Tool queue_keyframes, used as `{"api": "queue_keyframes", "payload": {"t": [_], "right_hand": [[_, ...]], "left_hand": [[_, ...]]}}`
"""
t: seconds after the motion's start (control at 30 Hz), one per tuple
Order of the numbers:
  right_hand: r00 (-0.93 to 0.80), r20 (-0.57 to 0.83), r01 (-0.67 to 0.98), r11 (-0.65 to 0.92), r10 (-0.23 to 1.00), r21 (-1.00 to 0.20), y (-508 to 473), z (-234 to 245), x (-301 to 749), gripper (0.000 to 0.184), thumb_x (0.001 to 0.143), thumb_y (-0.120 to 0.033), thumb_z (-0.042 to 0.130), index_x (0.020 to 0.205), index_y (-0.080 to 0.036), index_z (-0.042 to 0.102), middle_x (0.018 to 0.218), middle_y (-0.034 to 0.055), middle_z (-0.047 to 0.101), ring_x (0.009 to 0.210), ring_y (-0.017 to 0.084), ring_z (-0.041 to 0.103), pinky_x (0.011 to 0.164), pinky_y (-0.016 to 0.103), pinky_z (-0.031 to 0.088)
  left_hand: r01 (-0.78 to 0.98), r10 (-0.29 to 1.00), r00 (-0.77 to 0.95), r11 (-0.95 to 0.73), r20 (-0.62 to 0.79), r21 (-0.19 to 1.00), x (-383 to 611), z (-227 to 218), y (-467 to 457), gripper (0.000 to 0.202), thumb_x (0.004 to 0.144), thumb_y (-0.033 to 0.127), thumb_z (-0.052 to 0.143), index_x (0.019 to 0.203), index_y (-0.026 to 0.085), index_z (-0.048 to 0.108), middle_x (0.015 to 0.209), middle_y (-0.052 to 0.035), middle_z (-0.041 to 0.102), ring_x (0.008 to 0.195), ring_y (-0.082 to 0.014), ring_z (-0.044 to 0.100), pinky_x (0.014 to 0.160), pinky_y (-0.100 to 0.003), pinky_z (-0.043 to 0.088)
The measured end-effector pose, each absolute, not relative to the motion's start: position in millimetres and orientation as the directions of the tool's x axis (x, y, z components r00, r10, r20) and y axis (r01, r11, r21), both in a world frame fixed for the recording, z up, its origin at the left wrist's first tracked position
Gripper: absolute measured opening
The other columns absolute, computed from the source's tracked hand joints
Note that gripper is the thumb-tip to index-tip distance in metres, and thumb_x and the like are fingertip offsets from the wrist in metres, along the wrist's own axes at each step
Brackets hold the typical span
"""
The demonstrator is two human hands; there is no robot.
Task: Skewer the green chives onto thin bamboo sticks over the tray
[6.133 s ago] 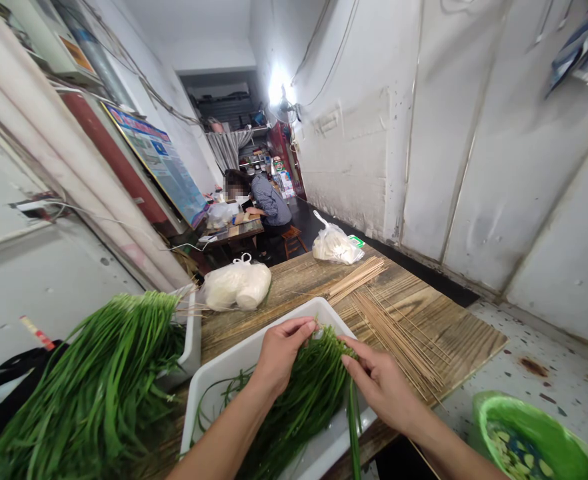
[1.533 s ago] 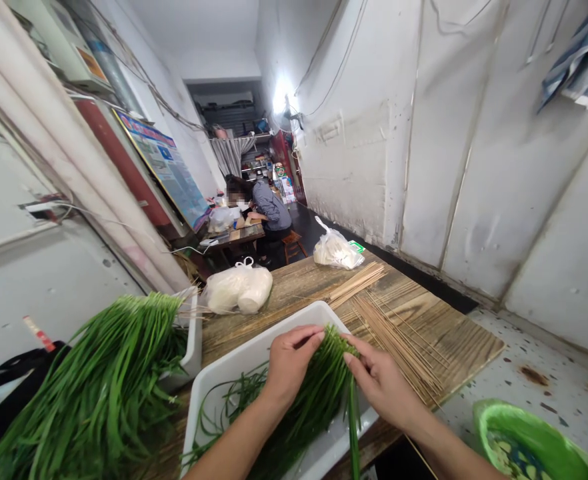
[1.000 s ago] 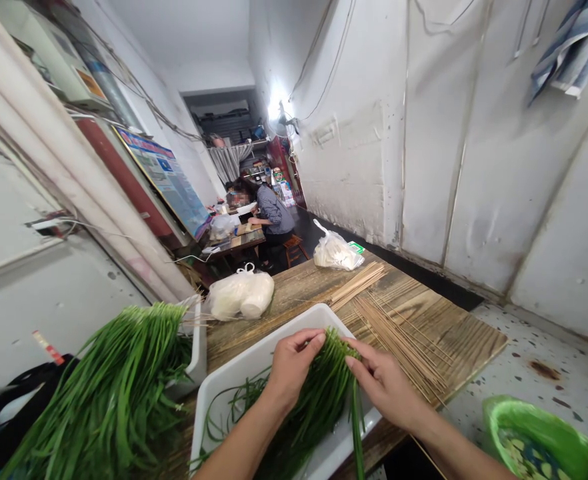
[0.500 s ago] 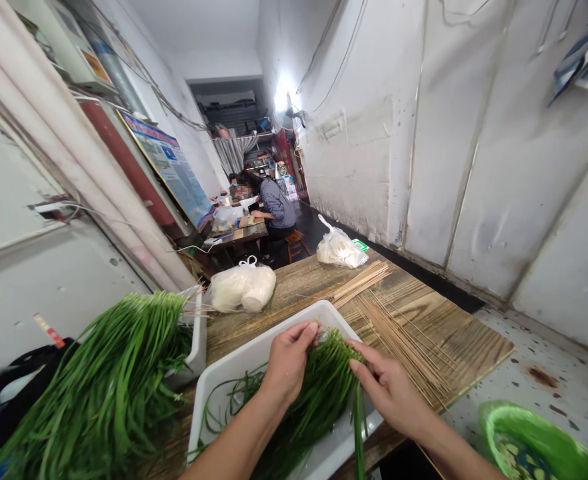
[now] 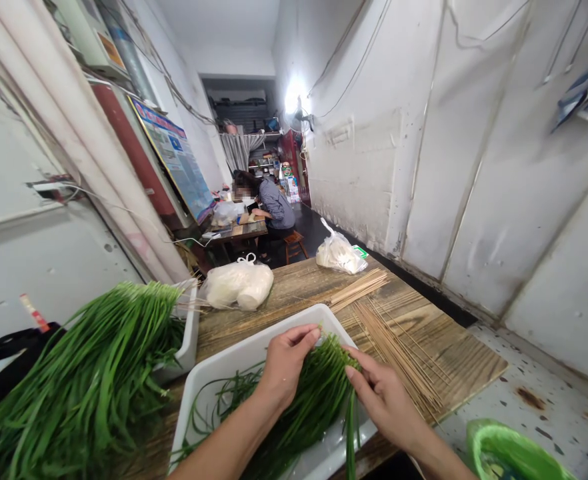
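Garlic chives [image 5: 307,390] lie in a white plastic tray [image 5: 190,393] in front of me, their pale cut ends bunched toward the far right corner. My right hand [image 5: 380,393] grips the bunch by those ends, with thumb and index finger pressed on them. A few long leaves hang from it over the tray's near rim. My left hand [image 5: 289,363] is closed in a pinch at the left of the ends. A tiny pale green bit shows at its fingertips, but what they hold is mostly hidden.
Bamboo skewers [image 5: 397,353] lie loose on the wooden table [image 5: 454,327], right of the tray. Two knotted plastic bags [image 5: 239,283] [image 5: 341,253] stand behind. More chives [image 5: 99,353] overhang another white tray [image 5: 190,333] at left. A green-lined bucket [image 5: 514,453] is lower right; a person [image 5: 274,203] sits farther back.
The camera view has shifted slightly. Both hands keep nearly the same pose at the ends of the chives, the right one still gripping them.
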State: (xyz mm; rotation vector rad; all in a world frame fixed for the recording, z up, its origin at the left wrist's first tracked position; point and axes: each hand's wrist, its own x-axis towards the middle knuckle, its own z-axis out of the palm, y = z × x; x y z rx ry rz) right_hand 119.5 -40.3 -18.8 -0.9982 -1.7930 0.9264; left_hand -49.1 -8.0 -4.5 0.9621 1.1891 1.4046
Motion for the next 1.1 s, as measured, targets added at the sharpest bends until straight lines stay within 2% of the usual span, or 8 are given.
{"api": "queue_keyframes", "payload": {"t": [0.2, 0.47, 0.67, 0.97, 1.1], "right_hand": [[-0.314, 0.337, 0.2, 0.409, 0.888, -0.891, -39.0, -17.6, 119.2, 0.039, 0.089, -0.029, 0.044, 0.121, -0.011, 0.054, 0.073, 0.0042, 0.061, 0.066, 0.015, 0.055, 0.067, 0.027, 0.048], [-0.303, 0.321, 0.217, 0.393, 0.897, -0.894, -39.4, -16.7, 118.9, 0.041, 0.088, -0.034, 0.043, 0.121, -0.01, 0.054, 0.071, 0.0042, 0.062, 0.059, 0.015, 0.055, 0.059, 0.025, 0.048], [-0.317, 0.312, 0.188, 0.382, 0.895, -0.905, -40.3, -16.7, 119.2, 0.041, 0.089, -0.032, 0.043, 0.122, -0.009, 0.052, 0.078, 0.0062, 0.064, 0.07, 0.017, 0.059, 0.068, 0.027, 0.049], [-0.299, 0.296, 0.195, 0.362, 0.907, -0.912, -39.9, -17.4, 118.0, 0.042, 0.089, -0.033, 0.044, 0.121, -0.009, 0.053, 0.072, 0.0054, 0.061, 0.061, 0.015, 0.054, 0.058, 0.025, 0.047], [-0.292, 0.284, 0.19, 0.346, 0.913, -0.919, -40.7, -17.8, 117.8, 0.043, 0.088, -0.035, 0.045, 0.121, -0.008, 0.053, 0.061, 0.0015, 0.054, 0.055, 0.014, 0.05, 0.049, 0.022, 0.042]], "left_hand": [[-0.128, 0.982, -0.188, -0.009, -0.016, 0.992, -49.5, -4.8, -8.1, 0.03, 0.06, 0.033, 0.073, 0.083, 0.014, 0.071, 0.076, -0.0051, 0.07, 0.067, -0.0135, 0.058, 0.07, -0.026, 0.045], [0.002, 0.969, -0.237, -0.076, 0.074, 0.997, -50.0, -5.2, -6.1, 0.024, 0.061, 0.031, 0.071, 0.08, 0.016, 0.072, 0.085, -0.006, 0.072, 0.081, -0.0192, 0.062, 0.081, -0.031, 0.045], [0.039, 0.959, -0.268, -0.086, 0.093, 0.996, -48.2, -2.4, -8.6, 0.021, 0.06, 0.029, 0.071, 0.077, 0.017, 0.072, 0.082, -0.0056, 0.072, 0.079, -0.02, 0.062, 0.08, -0.032, 0.046], [0.123, 0.953, -0.259, -0.132, 0.16, 0.984, -47.8, -3.8, -8.4, 0.017, 0.062, 0.03, 0.07, 0.075, 0.018, 0.073, 0.081, -0.0054, 0.071, 0.079, -0.0204, 0.062, 0.078, -0.031, 0.046], [0.179, 0.955, -0.215, -0.169, 0.206, 0.969, -46.7, -4.4, -10.4, 0.015, 0.064, 0.028, 0.068, 0.074, 0.019, 0.073, 0.081, -0.0057, 0.071, 0.08, -0.0203, 0.062, 0.079, -0.031, 0.046]]}}
